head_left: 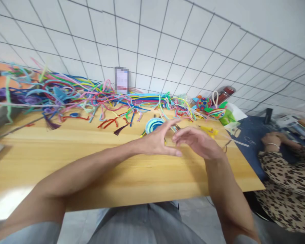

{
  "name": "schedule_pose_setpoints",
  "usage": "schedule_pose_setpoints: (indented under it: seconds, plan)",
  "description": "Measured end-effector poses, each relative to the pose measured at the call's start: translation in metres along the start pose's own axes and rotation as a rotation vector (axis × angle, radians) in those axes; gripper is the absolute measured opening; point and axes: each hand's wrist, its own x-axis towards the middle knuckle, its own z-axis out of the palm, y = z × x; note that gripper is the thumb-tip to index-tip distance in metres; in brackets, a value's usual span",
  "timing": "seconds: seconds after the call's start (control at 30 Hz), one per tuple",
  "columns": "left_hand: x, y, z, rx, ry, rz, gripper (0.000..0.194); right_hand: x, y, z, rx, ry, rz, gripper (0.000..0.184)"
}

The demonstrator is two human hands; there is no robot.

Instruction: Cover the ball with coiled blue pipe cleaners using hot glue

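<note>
My left hand (pixel 154 140) hovers over the wooden table, thumb and fingers spread in a wide C with nothing visible between them. Facing it, my right hand (pixel 199 142) has its fingers loosely curved and apart from the left hand's; I see nothing held in it. Just behind the left hand lies a round coil of blue, light blue and pale green pipe cleaner (pixel 150 125), partly covered by that hand. Small yellow and dark bits stick out at its edge. Right of the hands sits a yellow pipe-cleaner piece (pixel 209 131), blurred.
A tangled heap of colourful pipe cleaners (pixel 91 89) runs along the tiled wall. A phone (pixel 122 80) leans there. Colourful round ornaments (pixel 203 102) and a reddish bottle (pixel 225 93) stand at back right. Another person's hands (pixel 271 140) rest on a blue table (pixel 255 127).
</note>
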Motion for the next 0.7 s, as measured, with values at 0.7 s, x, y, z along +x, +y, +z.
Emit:
schedule_pose_setpoints:
  seconds: [0.7]
  plan:
    - [-0.01,0.03,-0.027,0.409,0.284,0.088,0.033,-0.01,0.035,0.017,-0.524,0.062,0.136,0.043]
